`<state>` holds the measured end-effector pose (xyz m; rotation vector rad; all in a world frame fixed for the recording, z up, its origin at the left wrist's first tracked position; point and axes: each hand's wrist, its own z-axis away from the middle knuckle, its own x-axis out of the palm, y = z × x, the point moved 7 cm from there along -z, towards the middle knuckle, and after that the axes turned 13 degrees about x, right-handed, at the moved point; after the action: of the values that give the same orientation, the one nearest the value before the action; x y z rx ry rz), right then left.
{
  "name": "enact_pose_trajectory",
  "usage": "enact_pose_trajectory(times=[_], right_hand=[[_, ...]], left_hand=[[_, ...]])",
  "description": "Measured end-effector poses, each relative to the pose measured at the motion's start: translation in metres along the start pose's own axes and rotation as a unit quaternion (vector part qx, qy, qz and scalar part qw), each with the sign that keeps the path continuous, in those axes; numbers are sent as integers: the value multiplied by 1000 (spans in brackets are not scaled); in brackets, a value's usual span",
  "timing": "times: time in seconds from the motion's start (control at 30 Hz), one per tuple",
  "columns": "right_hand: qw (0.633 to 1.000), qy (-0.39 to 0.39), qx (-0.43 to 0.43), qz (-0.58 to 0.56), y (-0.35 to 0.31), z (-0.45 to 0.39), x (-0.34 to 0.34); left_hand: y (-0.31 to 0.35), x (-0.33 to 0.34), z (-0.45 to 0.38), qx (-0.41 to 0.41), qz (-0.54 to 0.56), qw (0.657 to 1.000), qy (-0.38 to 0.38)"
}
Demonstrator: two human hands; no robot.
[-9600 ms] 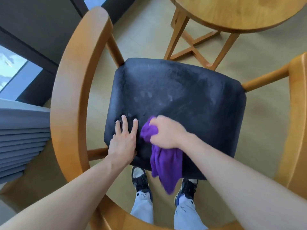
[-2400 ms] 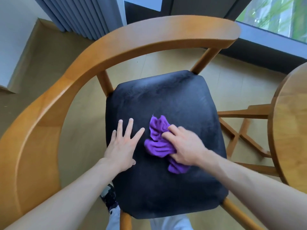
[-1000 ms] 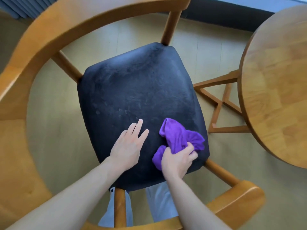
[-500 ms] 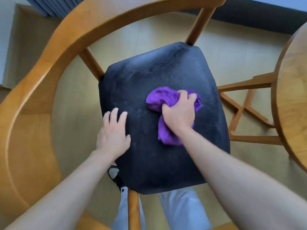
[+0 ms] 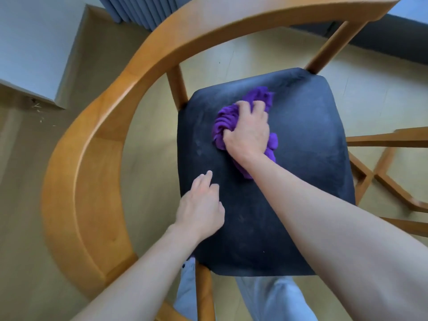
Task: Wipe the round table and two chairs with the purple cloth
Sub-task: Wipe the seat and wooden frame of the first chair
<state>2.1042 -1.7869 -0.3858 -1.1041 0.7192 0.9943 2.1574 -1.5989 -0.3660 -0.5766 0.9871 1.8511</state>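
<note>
A: Head cam, only view we've got. Right hand (image 5: 246,133) is bunched down on the purple cloth (image 5: 225,122), fingers curled into it, clenching a wad and pressing it onto the seat (image 5: 301,158).

B: Where on the seat, tho?

A: Far half, a bit left of centre, near the back edge. Cloth's crumpled, a tail of it poking out under the wrist toward us.

B: And the left hand (image 5: 200,208)?

A: Resting on the near-left part of the cushion, holding nothing. Fingers loose, slightly bent. Prob. just steadying the chair (image 5: 97,144).

B: So how far along, you reckon?

A: Mid-job, I'd say. Seat's being worked rn, faint dusty smears show on the dark fabric, esp. near-left and right side, so the cushion isn't finished. The curved wooden backrest and armrest, no way to tell if they've had a pass.

B: Table?

A: Only wooden legs (image 5: 379,167) and crossbars at the right edge, top's out of shot. Can't judge it. No second chair visible either.

B: So what's left?

A: At least the rest of this seat, prob. the frame, and whatever of the table and other chair isn't done. Can't say more from here.
</note>
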Motion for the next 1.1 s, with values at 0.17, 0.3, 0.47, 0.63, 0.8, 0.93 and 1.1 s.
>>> enact_pose_trajectory(times=[0.17,0.3,0.47,0.63,0.8,0.93,1.1], right_hand=[[907,-140,-353,181,-47,76,34],[802,-300,-458,237,-45,109,42],[966,-93,-210,116,-44,-7,-8],[998,-24,49,10,-40,-34,-2],[879,-176,-405,180,-93,55,48],[928,-101,-314,171,-79,-17,8],[990,36,129,49,31,-126,-63]], left_hand=[[-20,-40,5,-75,-27,997,24],[-19,-39,16,-49,-5,998,-38],[-16,-38,8,-6,44,999,27],[-27,-27,-14,-48,78,996,16],[-25,-8,-14,-33,68,997,-8],[-27,-12,-11,-27,66,997,-7],[-25,-11,-13,-35,74,997,-11]])
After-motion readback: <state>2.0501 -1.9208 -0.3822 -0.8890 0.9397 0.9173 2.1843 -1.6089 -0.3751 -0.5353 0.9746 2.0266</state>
